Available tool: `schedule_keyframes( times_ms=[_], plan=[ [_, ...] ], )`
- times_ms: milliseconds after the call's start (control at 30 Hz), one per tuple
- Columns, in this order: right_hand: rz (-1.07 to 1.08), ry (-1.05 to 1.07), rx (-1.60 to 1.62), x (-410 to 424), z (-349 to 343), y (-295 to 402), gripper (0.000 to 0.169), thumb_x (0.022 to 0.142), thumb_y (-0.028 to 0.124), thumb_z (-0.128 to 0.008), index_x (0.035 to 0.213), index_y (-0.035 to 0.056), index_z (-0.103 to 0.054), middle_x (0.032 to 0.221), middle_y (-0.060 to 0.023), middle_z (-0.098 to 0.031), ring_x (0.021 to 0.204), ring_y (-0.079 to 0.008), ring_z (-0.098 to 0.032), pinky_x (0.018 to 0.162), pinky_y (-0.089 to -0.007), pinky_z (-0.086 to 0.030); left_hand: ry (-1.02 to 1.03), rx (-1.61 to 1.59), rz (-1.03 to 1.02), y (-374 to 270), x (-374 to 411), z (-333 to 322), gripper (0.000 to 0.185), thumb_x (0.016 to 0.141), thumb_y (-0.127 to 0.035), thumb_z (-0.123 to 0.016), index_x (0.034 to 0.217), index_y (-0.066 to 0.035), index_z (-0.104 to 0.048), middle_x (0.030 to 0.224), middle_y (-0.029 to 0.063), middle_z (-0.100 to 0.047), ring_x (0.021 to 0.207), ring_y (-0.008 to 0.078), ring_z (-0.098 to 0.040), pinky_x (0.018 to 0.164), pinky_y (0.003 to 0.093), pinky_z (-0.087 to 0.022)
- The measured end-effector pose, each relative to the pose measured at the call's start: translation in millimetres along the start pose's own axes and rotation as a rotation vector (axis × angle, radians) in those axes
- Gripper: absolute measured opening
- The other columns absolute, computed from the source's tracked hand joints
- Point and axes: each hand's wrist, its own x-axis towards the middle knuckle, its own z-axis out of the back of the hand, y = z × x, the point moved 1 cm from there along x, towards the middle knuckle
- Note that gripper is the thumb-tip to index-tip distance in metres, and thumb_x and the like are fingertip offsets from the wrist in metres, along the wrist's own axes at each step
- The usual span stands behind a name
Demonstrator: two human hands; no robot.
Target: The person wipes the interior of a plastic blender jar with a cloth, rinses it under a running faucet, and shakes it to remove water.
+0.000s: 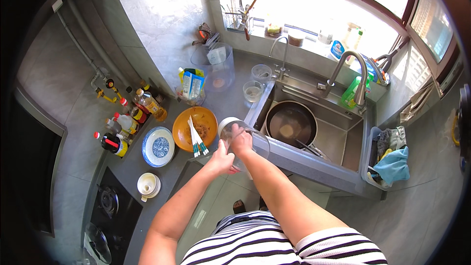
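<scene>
A clear container (259, 143) with a white rounded part at its left end is held over the counter's front edge, left of the sink. My left hand (222, 158) grips its near left side. My right hand (241, 140) reaches in at the container, its fingers close to the white part; whether it grips anything cannot be told. Just left of the container stands an orange bowl (180, 123) with brown residue, and several white chopsticks with green ends (196, 138) lie across it. Farther left is a blue-and-white patterned plate (149, 151). A dark frying pan (290, 121) holding liquid sits in the steel sink.
Stacked white cups (148, 185) stand near the gas stove (117, 215). Sauce and oil bottles (151, 105) line the left wall. Two clear cups (253, 91) stand left of the sink rim (263, 106), by the faucet (333, 71). A cloth-filled plastic bin (368, 154) is at right.
</scene>
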Motion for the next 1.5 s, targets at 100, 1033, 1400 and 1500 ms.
schedule_keyframes(
  times_ms=[100, 1033, 1400, 1500],
  plan=[
    [-0.150, -0.009, 0.075, 1.4, 10.1, 7.7, 0.036, 0.079, 0.028, -0.061, 0.103, 0.0046, -0.049, 0.092, -0.0198, -0.061, 0.089, -0.0370, -0.062, 0.076, -0.0455, -0.049, 0.050, -0.176, 0.069, 1.0, 0.1, 1.6, 0.073, 0.083, -0.006, -0.036, 0.143, -0.013, 0.005, 0.115, 0.0207, -0.050, 0.080, 0.0328, -0.066, 0.070, 0.0381, -0.057],
    [0.225, 0.142, -0.449, 21.8, 9.2, 14.7, 0.023, 0.079, 0.022, -0.062, 0.099, 0.0109, -0.061, 0.092, -0.0090, -0.065, 0.087, -0.0237, -0.065, 0.073, -0.0372, -0.051, 0.051, -0.308, -0.001, 3.7, 31.6, 14.1, 0.047, 0.080, 0.003, -0.035, 0.126, -0.003, -0.031, 0.109, 0.0166, -0.048, 0.084, 0.0297, -0.064, 0.072, 0.0364, -0.058],
    [-0.064, -0.010, -0.161, 29.0, 2.2, 10.6, 0.029, 0.073, 0.022, -0.065, 0.098, 0.0073, -0.061, 0.090, -0.0105, -0.066, 0.083, -0.0282, -0.066, 0.072, -0.0377, -0.053, 0.097, -0.429, -0.018, 13.8, 33.0, 4.4, 0.050, 0.080, 0.003, -0.031, 0.129, -0.003, -0.029, 0.115, 0.0205, -0.050, 0.091, 0.0348, -0.063, 0.076, 0.0405, -0.057],
    [-0.094, -0.052, -0.077, 27.4, -1.9, 8.9, 0.033, 0.069, 0.023, -0.068, 0.096, 0.0056, -0.061, 0.093, -0.0124, -0.066, 0.083, -0.0318, -0.065, 0.071, -0.0384, -0.053, 0.120, -0.532, 0.001, 11.8, 24.9, 2.9, 0.043, 0.082, -0.001, -0.034, 0.124, 0.000, -0.032, 0.111, 0.0189, -0.051, 0.091, 0.0343, -0.063, 0.075, 0.0405, -0.057]
  ],
)
